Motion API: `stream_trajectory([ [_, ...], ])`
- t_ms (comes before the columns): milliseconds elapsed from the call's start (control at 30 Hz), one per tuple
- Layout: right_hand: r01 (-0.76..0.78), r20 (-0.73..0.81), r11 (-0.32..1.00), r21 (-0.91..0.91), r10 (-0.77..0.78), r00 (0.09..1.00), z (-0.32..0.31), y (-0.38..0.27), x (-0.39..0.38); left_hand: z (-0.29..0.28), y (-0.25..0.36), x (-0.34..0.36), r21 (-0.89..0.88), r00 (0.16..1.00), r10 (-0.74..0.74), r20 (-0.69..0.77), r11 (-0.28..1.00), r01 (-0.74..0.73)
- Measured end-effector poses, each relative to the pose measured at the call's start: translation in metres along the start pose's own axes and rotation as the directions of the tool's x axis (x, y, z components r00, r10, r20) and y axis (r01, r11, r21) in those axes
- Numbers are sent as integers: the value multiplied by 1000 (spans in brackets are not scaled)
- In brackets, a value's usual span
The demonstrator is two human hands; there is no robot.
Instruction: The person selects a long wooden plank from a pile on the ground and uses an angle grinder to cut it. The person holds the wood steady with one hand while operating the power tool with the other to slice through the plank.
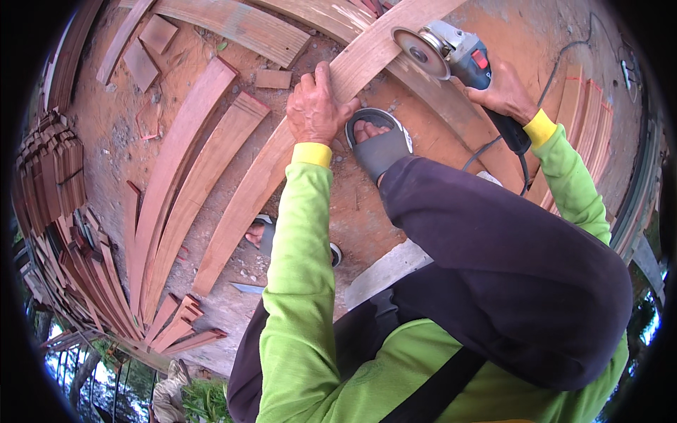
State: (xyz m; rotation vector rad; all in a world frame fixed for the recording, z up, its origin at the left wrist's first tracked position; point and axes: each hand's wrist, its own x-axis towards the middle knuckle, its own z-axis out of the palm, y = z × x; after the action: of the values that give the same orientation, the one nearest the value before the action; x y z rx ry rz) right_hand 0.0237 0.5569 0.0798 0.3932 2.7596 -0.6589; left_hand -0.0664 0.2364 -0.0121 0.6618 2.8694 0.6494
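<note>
My left hand (316, 106) is closed around a long wooden plank (243, 204), which slants from the lower left up past the top edge. My right hand (506, 92) grips the body of an angle grinder (458, 53) with a grey housing, a red switch and a black rear end. Its round disc (421, 53) stands beside the plank's right edge, close to it or touching; I cannot tell which. Whether the disc is turning does not show. My sandalled foot (377, 141) rests just right of my left hand, beside the plank.
More planks (180, 162) lie on the reddish dirt to the left, with several short offcuts (159, 34) at the upper left. Stacked boards (585, 127) lie at the right. A black power cord (553, 74) trails from the grinder. Bundled wood (53, 166) stands at the far left.
</note>
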Motion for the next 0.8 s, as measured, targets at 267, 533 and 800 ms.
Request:
stream_trajectory([
  [267, -54, 20, 998, 29, 54, 998, -7, -17, 0, -3, 0, 0, 2, 1000, 8, 22, 1000, -8],
  [533, -56, 32, 998, 28, 55, 998, -8, -21, 3, -3, 0, 0, -1, 999, 0, 32, 1000, 0],
  [800, -15, -1, 1000, 10, 15, 1000, -3, -14, 4, -2, 0, -1, -3, 999, -23, 23, 1000, 23],
])
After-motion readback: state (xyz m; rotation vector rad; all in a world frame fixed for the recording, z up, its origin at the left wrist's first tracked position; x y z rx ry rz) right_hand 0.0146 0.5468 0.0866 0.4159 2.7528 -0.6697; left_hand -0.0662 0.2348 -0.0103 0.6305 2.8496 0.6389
